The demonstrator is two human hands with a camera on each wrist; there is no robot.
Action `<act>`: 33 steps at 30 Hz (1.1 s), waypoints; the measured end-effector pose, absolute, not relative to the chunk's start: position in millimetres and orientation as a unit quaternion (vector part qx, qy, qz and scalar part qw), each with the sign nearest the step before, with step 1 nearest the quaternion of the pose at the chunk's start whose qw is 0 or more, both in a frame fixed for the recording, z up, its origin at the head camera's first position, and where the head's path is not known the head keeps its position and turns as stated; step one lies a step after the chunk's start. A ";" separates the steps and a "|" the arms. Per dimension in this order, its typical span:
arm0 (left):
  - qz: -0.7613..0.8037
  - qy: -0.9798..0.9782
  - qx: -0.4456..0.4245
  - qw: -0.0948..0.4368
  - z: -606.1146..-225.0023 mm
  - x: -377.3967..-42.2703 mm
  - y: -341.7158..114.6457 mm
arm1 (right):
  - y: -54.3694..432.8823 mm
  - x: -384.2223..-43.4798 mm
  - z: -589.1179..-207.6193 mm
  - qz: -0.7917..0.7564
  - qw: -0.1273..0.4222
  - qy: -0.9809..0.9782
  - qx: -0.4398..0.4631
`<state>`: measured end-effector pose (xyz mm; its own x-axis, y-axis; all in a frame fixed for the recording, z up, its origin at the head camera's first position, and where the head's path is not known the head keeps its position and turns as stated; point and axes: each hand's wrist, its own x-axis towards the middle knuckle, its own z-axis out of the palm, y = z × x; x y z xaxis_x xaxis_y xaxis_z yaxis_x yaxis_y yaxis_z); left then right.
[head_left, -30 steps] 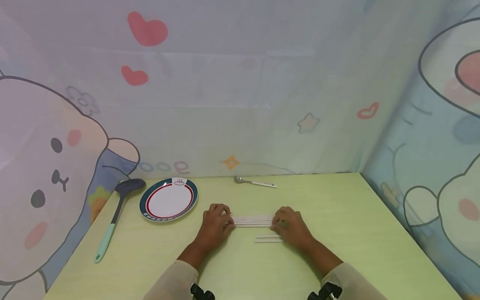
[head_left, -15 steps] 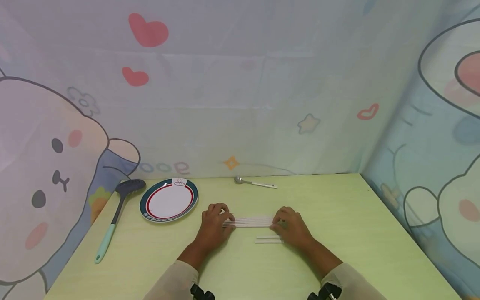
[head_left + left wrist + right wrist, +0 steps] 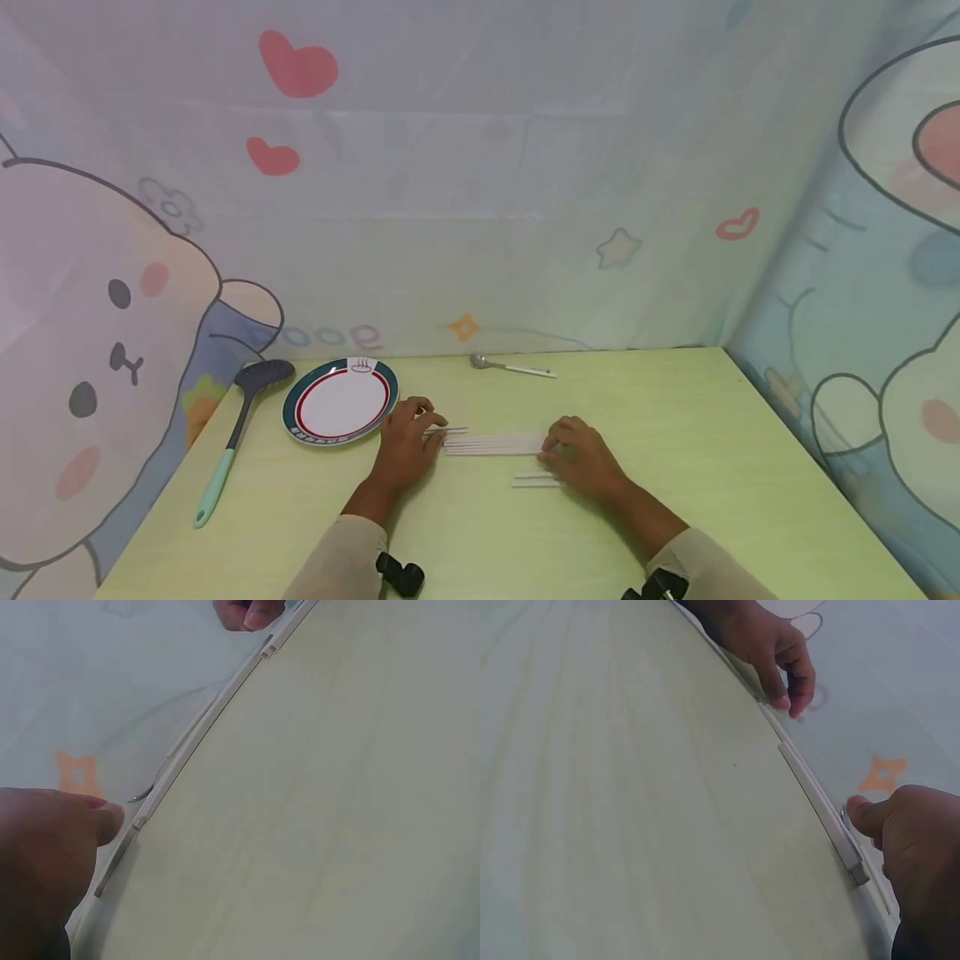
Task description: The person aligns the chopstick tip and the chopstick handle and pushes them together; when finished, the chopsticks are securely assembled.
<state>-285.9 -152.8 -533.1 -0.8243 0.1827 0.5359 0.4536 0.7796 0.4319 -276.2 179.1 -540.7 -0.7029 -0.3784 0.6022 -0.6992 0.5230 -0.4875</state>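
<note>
Several thin white sticks [image 3: 491,445] lie side by side in a flat row on the table; their exact kind is unclear. My right hand [image 3: 581,454] holds the row's right end between curled fingers and thumb, which hide the tips. Beyond the row's left end, my left hand [image 3: 407,440] hovers low with thumb and fingers apart. One separate stick [image 3: 456,429] runs behind the row and partly under that hand. In the right wrist view the left hand's fingertips [image 3: 781,703] look apart. Two more sticks [image 3: 534,480] lie in front, partly covered by the right hand.
A plate [image 3: 345,402] with a dark rim and red ring is just left of the left hand. Farther left lies a spatula-like utensil [image 3: 234,437] with a mint handle. A small spoon [image 3: 513,367] lies at the back, near the patterned backdrop [image 3: 480,167].
My left hand has let go of the row's left end and shifted left toward the plate, uncovering the stick ends. The right hand and the sticks stay practically where they were.
</note>
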 end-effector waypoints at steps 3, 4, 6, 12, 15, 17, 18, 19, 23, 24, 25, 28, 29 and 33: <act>-0.283 -0.919 -0.163 0.223 -533.5 -285.5 -153.8 | 179.7 -274.4 -542.7 0.374 0.201 -0.842 0.332; -0.284 -0.920 -0.159 0.219 -533.2 -286.0 -153.9 | 180.0 -274.4 -542.9 0.376 0.197 -0.841 0.334; -0.282 -0.923 -0.153 0.214 -533.2 -286.9 -154.2 | 180.9 -274.5 -543.8 0.378 0.196 -0.839 0.339; -0.281 -0.923 -0.146 0.219 -535.8 -287.5 -155.7 | 183.0 -273.4 -544.4 0.392 0.197 -0.827 0.352; -0.276 -0.926 -0.141 0.215 -537.0 -287.3 -156.7 | 183.7 -272.1 -543.1 0.393 0.188 -0.828 0.354; -0.270 -0.927 -0.143 0.216 -536.6 -287.2 -157.0 | 184.3 -271.1 -541.2 0.392 0.181 -0.829 0.356; -0.266 -0.928 -0.144 0.216 -536.0 -287.3 -157.0 | 184.6 -271.0 -540.6 0.390 0.179 -0.830 0.356; -0.265 -0.929 -0.143 0.216 -535.7 -287.3 -157.3 | 184.6 -270.9 -539.8 0.389 0.175 -0.831 0.356; -0.264 -0.931 -0.139 0.209 -534.7 -287.3 -157.5 | 185.2 -270.9 -538.9 0.380 0.168 -0.834 0.362; -0.265 -0.932 -0.137 0.206 -534.7 -287.3 -157.4 | 185.3 -271.0 -538.9 0.377 0.169 -0.834 0.366; -0.267 -0.932 -0.135 0.204 -534.6 -287.1 -157.1 | 185.6 -271.1 -539.0 0.376 0.168 -0.833 0.370; -0.272 -0.933 -0.129 0.196 -534.1 -286.6 -156.3 | 185.8 -271.8 -539.8 0.370 0.167 -0.832 0.378; -0.273 -0.934 -0.127 0.193 -533.8 -286.3 -156.0 | 186.0 -272.0 -540.0 0.369 0.163 -0.833 0.378; -0.276 -0.938 -0.118 0.174 -531.0 -285.1 -154.7 | 186.4 -272.8 -541.2 0.353 0.147 -0.843 0.379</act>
<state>-285.1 -154.7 -531.0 -0.9115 0.1261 0.3914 0.3179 0.8199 0.4761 -272.8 186.4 -541.2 -0.6699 -0.5339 0.5160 -0.7422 0.4638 -0.4837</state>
